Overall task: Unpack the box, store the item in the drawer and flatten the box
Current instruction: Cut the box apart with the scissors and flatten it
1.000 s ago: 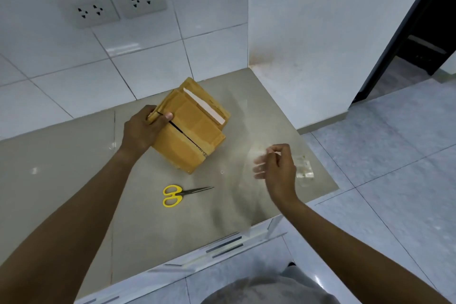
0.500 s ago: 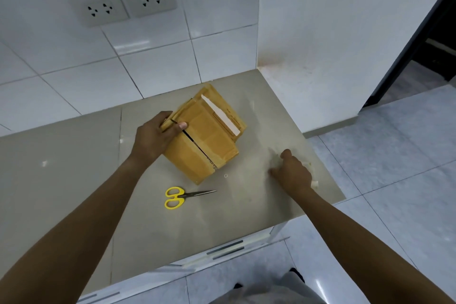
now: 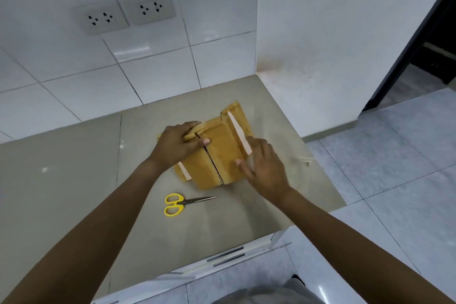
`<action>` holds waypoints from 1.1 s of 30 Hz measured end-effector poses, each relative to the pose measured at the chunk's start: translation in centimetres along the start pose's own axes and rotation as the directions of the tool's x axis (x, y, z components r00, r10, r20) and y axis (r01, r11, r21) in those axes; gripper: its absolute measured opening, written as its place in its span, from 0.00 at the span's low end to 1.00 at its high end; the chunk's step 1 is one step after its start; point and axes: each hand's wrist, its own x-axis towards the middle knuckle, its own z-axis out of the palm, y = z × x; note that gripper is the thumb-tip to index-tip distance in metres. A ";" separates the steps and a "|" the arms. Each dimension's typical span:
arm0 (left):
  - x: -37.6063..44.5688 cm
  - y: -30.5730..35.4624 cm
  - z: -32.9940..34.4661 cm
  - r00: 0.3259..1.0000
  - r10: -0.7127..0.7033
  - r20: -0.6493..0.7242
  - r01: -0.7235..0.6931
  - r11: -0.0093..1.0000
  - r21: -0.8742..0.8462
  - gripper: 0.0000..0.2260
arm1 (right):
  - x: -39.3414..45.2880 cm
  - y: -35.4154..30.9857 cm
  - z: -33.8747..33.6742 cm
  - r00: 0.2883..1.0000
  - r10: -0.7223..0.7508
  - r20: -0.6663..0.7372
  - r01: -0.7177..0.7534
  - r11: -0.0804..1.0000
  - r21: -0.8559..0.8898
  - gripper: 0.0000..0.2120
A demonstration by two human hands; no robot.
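Note:
A brown cardboard box point(image 3: 219, 153) lies on the beige countertop point(image 3: 74, 180), its top flaps closed with a dark slit down the middle. My left hand point(image 3: 176, 143) grips its left edge, thumb pressed on the top flap near the slit. My right hand point(image 3: 264, 168) rests on the box's right side, fingers spread over the flap and near a pale strip of tape point(image 3: 239, 133). What is inside the box is hidden.
Yellow-handled scissors point(image 3: 183, 203) lie shut on the counter in front of the box. A small clear scrap point(image 3: 304, 161) sits near the counter's right edge. White tiled wall with two sockets point(image 3: 123, 13) behind; the counter ends at right above a tiled floor.
My right hand left the counter's right edge and came onto the box's right side. My left hand stayed on the box's left edge, and the box turned slightly.

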 end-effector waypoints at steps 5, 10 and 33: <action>-0.2 1.2 -0.8 0.984 -0.038 0.176 0.048 0.997 -0.053 0.40 | 0.8 -4.3 1.0 0.999 0.047 -0.001 -0.046 0.976 0.213 0.33; -1.6 2.1 -2.5 0.925 0.014 0.380 0.045 0.988 -0.146 0.50 | 1.8 -5.6 1.1 0.990 0.125 0.066 -0.136 0.967 0.214 0.43; -7.7 0.4 -3.3 0.982 -0.073 0.174 -0.084 0.655 0.751 0.42 | 3.1 -2.1 -1.4 0.955 0.258 0.147 -0.296 0.782 0.549 0.10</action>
